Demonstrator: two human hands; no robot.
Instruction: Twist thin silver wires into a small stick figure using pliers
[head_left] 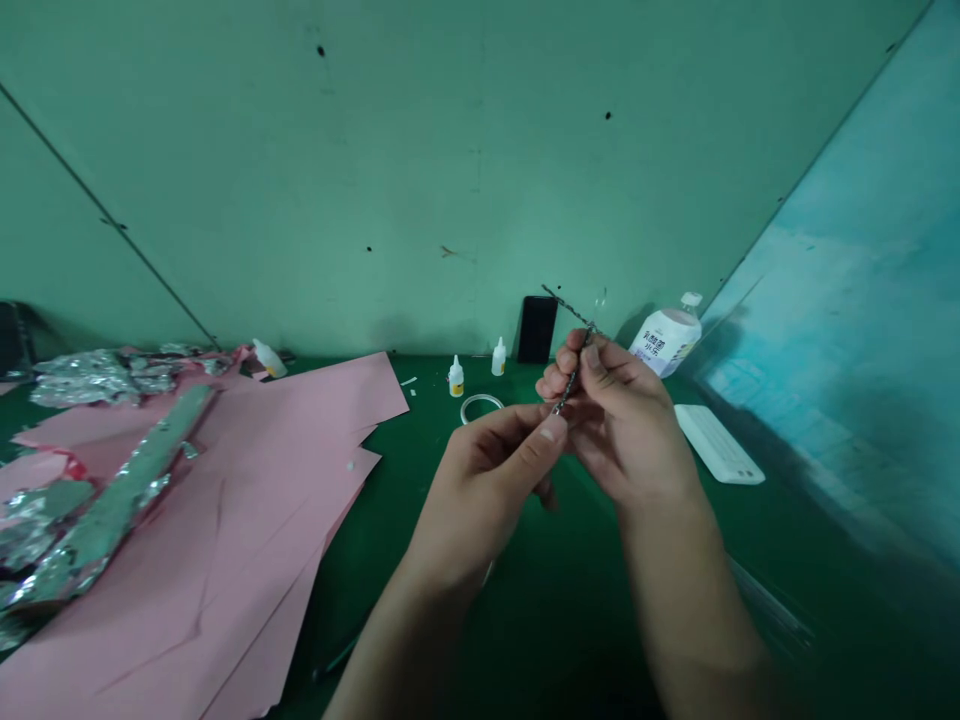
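Observation:
A thin, dark, twisted stick with a slightly shiny surface is held up between my two hands over the table. At its upper end another thin twisted length crosses it and points up to the left. My left hand pinches the lower tip between thumb and forefinger. Higher up, my right hand grips the same stick with its thumb pressed against bent fingers. The part of the crosspiece behind the right hand is hidden.
Pink sheets with crumpled silver foil cover the left side. Small glue bottles, a clear ring and an upright phone stand toward the wall. At right are a drink bottle and a white flat device.

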